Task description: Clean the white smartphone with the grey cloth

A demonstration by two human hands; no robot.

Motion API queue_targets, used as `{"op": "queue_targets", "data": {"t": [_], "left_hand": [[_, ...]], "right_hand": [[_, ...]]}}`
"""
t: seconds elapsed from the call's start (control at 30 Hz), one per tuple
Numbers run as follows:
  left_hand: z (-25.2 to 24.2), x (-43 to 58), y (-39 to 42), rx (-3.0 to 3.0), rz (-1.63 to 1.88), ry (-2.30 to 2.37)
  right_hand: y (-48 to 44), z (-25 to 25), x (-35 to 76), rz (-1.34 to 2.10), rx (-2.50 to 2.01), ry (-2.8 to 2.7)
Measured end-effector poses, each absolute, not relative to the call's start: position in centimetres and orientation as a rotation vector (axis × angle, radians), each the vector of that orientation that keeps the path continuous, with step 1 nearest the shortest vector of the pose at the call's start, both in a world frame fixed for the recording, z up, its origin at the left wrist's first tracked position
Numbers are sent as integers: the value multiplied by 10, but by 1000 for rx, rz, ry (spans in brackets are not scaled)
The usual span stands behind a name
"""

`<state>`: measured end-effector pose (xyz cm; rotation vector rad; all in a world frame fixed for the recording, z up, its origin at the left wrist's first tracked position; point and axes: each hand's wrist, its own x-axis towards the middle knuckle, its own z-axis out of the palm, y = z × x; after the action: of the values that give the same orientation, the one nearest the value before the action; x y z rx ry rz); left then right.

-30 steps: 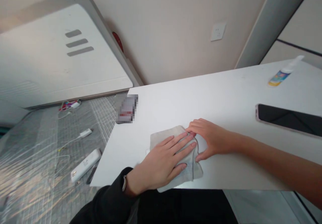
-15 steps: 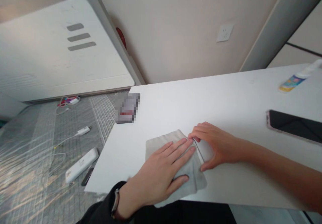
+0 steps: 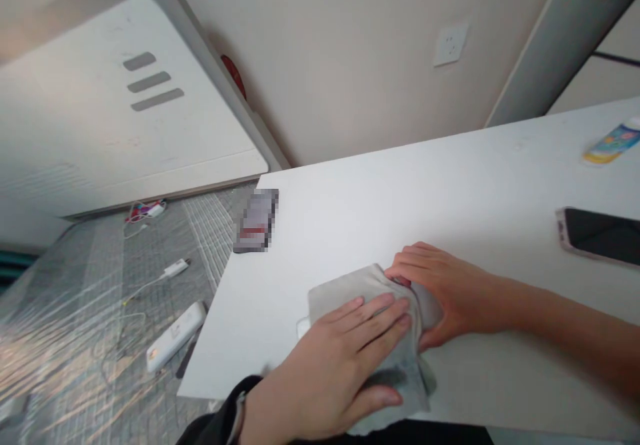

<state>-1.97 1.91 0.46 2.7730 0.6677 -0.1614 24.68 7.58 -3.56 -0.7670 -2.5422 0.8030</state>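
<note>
A pale grey cloth (image 3: 345,288) lies bunched near the front edge of the white table, with a darker damp-looking patch on its lower part. My left hand (image 3: 350,358) rests flat on it, fingers stretched out. At the cloth's right side, my right hand (image 3: 445,291) curves its thumb and fingers around the edge of a smooth whitish thing (image 3: 428,303) that is mostly covered by the cloth. A small white rounded corner (image 3: 303,327) shows past the cloth's left edge. What kind of thing is under there cannot be made out.
A dark-screened phone (image 3: 603,235) and a bottle with a blue and yellow label (image 3: 613,143) are at the right. A blurred-out flat object (image 3: 257,221) lies at the table's left edge. A white power bank (image 3: 176,336) and cables lie on a plastic-covered surface beyond.
My left hand has pushed the cloth to the right, and it is now more bunched against my right hand. A white corner has come into sight at its left. The view has shifted slightly.
</note>
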Motion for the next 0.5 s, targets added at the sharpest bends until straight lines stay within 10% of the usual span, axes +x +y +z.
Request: {"op": "queue_targets", "data": {"t": [0.5], "left_hand": [[-2, -35, 14, 2764, -107, 826]], "right_hand": [[80, -36, 249, 748, -772, -2574]]}}
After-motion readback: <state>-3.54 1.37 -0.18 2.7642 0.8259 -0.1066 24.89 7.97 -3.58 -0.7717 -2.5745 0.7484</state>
